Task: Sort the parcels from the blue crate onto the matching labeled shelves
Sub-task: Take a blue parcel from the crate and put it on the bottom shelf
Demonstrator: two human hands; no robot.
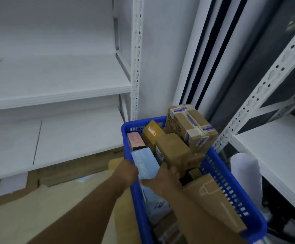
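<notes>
A blue crate (231, 184) stands on the floor at the lower right, packed with several parcels. Among them are a light blue box (145, 164), a pink box (135, 140), plain brown cartons and a tall carton with purple tape (192, 127) at the far end. My left hand (127, 172) grips the left edge of the light blue box at the crate's left wall. My right hand (164, 179) holds the same box from its right side, fingers curled against a brown carton (173, 152). White shelves (55, 92) stand to the left, bare of parcels.
A second white shelf unit (284, 138) stands on the right, with a white bag (245, 169) below it. Flattened cardboard (72, 166) lies under the left unit's bottom shelf. A perforated white upright (136, 59) sits just behind the crate.
</notes>
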